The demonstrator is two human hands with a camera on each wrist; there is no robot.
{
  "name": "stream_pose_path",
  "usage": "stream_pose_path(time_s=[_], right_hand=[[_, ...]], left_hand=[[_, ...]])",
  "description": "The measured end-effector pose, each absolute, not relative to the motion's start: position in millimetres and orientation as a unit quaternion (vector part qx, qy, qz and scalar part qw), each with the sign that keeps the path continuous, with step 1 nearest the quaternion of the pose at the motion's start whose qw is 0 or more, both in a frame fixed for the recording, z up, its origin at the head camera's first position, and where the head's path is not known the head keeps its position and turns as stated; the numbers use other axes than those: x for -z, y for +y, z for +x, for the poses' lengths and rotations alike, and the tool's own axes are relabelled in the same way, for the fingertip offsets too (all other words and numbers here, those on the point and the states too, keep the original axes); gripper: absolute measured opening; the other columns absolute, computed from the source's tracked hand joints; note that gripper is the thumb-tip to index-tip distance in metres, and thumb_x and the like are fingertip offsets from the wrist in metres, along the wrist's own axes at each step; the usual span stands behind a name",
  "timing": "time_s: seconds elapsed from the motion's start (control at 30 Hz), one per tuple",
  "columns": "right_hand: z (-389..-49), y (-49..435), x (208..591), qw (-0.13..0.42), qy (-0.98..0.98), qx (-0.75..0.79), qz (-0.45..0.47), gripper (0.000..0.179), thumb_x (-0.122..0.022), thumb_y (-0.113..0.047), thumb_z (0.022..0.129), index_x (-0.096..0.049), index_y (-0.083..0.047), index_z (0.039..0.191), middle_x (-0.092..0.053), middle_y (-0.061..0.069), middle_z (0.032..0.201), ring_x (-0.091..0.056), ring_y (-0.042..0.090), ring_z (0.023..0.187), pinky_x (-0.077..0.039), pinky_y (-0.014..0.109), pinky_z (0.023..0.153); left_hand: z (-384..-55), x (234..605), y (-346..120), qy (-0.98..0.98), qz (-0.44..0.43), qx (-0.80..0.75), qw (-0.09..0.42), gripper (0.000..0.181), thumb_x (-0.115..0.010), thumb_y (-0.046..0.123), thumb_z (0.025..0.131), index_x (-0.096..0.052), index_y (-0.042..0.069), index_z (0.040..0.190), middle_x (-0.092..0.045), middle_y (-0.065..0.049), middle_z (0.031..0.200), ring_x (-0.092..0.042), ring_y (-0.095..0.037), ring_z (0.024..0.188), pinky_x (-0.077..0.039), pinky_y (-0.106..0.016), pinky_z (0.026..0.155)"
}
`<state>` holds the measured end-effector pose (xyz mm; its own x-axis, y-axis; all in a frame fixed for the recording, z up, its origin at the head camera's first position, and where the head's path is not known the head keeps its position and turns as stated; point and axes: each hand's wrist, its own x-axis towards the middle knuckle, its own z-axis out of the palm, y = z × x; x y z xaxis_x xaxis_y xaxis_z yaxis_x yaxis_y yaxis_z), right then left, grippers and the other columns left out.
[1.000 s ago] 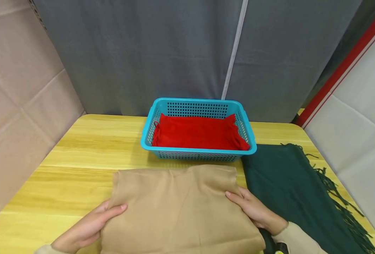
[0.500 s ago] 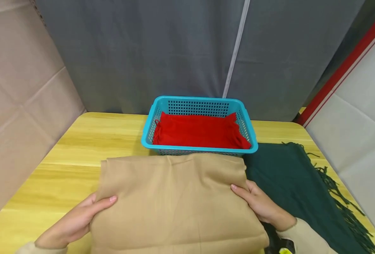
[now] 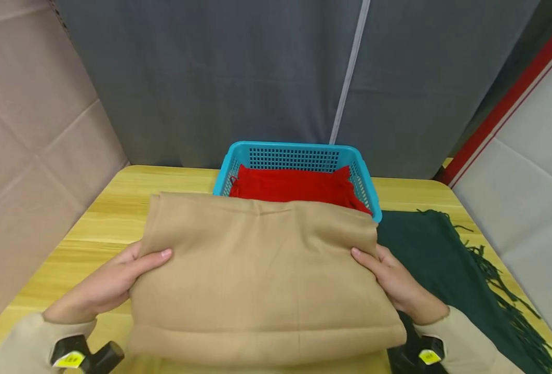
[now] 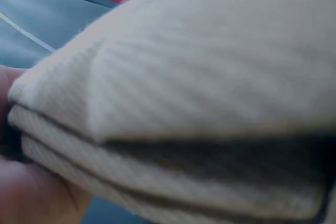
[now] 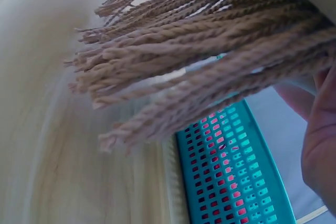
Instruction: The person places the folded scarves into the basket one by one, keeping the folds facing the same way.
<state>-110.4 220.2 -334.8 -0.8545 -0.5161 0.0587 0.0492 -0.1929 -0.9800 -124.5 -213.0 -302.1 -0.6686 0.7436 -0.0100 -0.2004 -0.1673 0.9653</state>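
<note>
A folded tan scarf [image 3: 266, 270] is held out flat between my two hands. My left hand [image 3: 109, 283] grips its left side, thumb on top and the other fingers hidden beneath. On the opposite side my right hand [image 3: 399, 283] holds it the same way. Stacked layers of the tan scarf [image 4: 199, 93] fill the left wrist view. Twisted fringe [image 5: 199, 66] hangs at the side seen from the right wrist. The scarf's far edge overlaps the front of a blue-green basket [image 3: 294, 147], where a red fringed cloth [image 3: 294, 185] lies folded.
On the right of the wooden table [image 3: 168, 179] lies a dark green fringed scarf [image 3: 430, 254], partly under my right forearm. A grey curtain [image 3: 219, 83] stands behind the basket. Pale walls [image 3: 28, 130] close in the left and right sides.
Both hands have carried the tan scarf forward and up, toward the basket. Its far edge now hides the basket's front rim. The basket, red cloth and green scarf have stayed put.
</note>
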Motion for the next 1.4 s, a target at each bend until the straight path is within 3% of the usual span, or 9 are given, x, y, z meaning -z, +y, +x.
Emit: stream_pose_path(time_s=[0.37,0.53,0.73,0.9,1.07,1.4], right_hand=[[-124.2,222.5,305.7,0.163,0.603,0.773,-0.115,0.023,-0.037,-0.021,0.097,-0.039,-0.013,0.118,-0.06,0.001,0.095,-0.063,0.016,0.081,-0.05,0.03,0.071],[-132.3,224.1,293.4,0.163,0.61,0.775,-0.02,0.047,-0.044,-0.033,0.093,-0.023,-0.019,0.133,-0.057,-0.003,0.104,-0.06,0.012,0.087,-0.048,0.027,0.077],[-143.2,232.4,285.1,0.151,0.679,0.717,0.049,0.073,-0.046,-0.045,0.088,-0.005,-0.021,0.143,-0.042,-0.004,0.117,-0.056,0.004,0.09,-0.046,0.021,0.078],[-153.9,240.0,277.9,0.172,0.643,0.744,0.053,0.059,-0.047,-0.044,0.088,-0.021,-0.021,0.136,-0.051,-0.007,0.107,-0.058,0.006,0.085,-0.046,0.022,0.077],[-160.6,239.6,271.3,0.221,0.563,0.796,0.033,0.037,-0.043,-0.04,0.091,-0.031,-0.019,0.12,-0.059,-0.004,0.095,-0.061,0.012,0.079,-0.048,0.025,0.074],[-175.7,237.1,257.1,0.236,0.439,0.865,-0.052,0.024,-0.036,-0.027,0.096,-0.05,-0.009,0.104,-0.062,0.005,0.087,-0.063,0.019,0.073,-0.05,0.026,0.065]], left_hand=[[-154.4,276.7,-195.9,0.618,0.211,-0.716,0.247,0.024,-0.034,0.013,0.097,-0.036,0.011,0.121,-0.056,-0.005,0.107,-0.06,-0.022,0.092,-0.05,-0.037,0.073],[-170.6,271.8,-184.5,0.623,0.177,-0.726,0.231,0.028,-0.039,0.018,0.096,-0.03,0.013,0.123,-0.053,-0.005,0.106,-0.06,-0.02,0.09,-0.05,-0.036,0.072],[-190.3,271.8,-170.1,0.622,0.154,-0.736,0.217,0.03,-0.041,0.021,0.095,-0.031,0.016,0.123,-0.052,-0.005,0.104,-0.061,-0.018,0.085,-0.05,-0.035,0.071],[-208.9,270.3,-161.0,0.619,0.155,-0.744,0.2,0.026,-0.043,0.02,0.095,-0.037,0.013,0.118,-0.056,-0.004,0.098,-0.062,-0.017,0.082,-0.051,-0.032,0.067],[-224.3,269.0,-156.2,0.631,0.137,-0.739,0.189,0.032,-0.044,0.021,0.094,-0.033,0.019,0.124,-0.053,-0.003,0.102,-0.06,-0.014,0.084,-0.05,-0.03,0.068],[-239.2,251.5,-146.8,0.603,0.144,-0.769,0.154,0.035,-0.046,0.019,0.093,-0.036,0.018,0.126,-0.055,-0.003,0.098,-0.06,-0.013,0.08,-0.05,-0.027,0.065]])
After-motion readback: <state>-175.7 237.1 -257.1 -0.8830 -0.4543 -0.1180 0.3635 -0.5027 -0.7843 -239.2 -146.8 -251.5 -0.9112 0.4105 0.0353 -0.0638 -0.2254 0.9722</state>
